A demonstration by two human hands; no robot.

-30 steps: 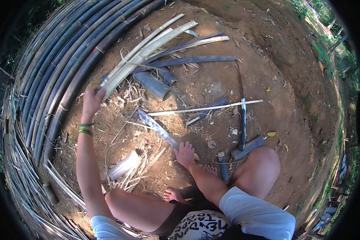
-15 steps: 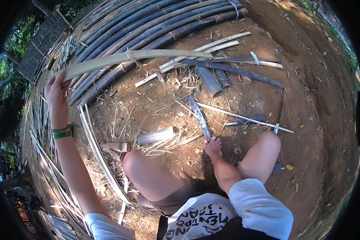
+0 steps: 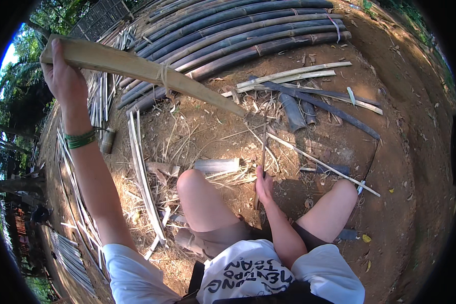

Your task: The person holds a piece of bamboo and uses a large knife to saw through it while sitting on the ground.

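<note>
My left hand [image 3: 68, 83], raised at the upper left, is closed around one end of a long, pale split bamboo slat [image 3: 131, 66]. From there the slat slopes down to the right, its narrow far end close to the littered ground. A strand of fibre clings to a joint midway along it. Low between my knees, my right hand [image 3: 264, 187] grips the handle of a machete [image 3: 264, 144]. Its blade points away from me and shows nearly edge-on, with the tip just right of the slat's far end. The handle's butt sticks out below my fist.
Dark bamboo poles [image 3: 228, 40] lie stacked beyond the slat. Short bamboo tubes [image 3: 292, 112] and a dark bamboo strip [image 3: 329, 106] lie ahead right. A thin stick [image 3: 321, 164] crosses before my right knee. Pale strips [image 3: 142, 177] and a short bamboo piece [image 3: 218, 165] lie left.
My left hand has lifted its end of the slat, which now slopes more steeply. The machete has turned from showing its flat side to nearly edge-on. The whole view has shifted.
</note>
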